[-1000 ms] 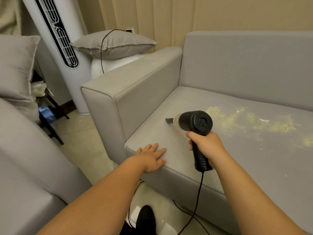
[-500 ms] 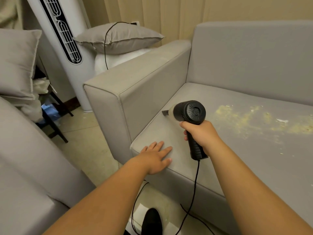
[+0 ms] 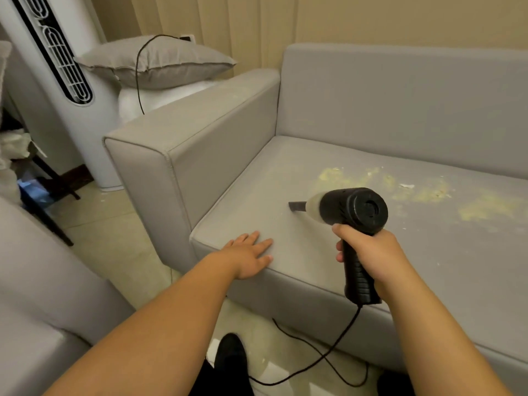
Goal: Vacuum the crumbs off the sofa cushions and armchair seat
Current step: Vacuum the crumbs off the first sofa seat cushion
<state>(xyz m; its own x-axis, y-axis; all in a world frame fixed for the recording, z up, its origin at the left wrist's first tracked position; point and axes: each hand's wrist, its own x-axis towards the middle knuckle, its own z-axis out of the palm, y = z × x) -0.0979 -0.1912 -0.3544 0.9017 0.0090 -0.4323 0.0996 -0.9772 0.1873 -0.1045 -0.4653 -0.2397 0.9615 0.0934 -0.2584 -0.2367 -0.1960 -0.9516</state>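
Right hand [image 3: 371, 252] around vacuum [image 3: 353, 212], left hand [image 3: 251, 254] flat

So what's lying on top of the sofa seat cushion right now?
On the seat cushion: yellowish crumbs scattered toward the back right, the left hand flat near the front edge, and the vacuum nozzle near the surface. Anything under the hand or vacuum is hidden.
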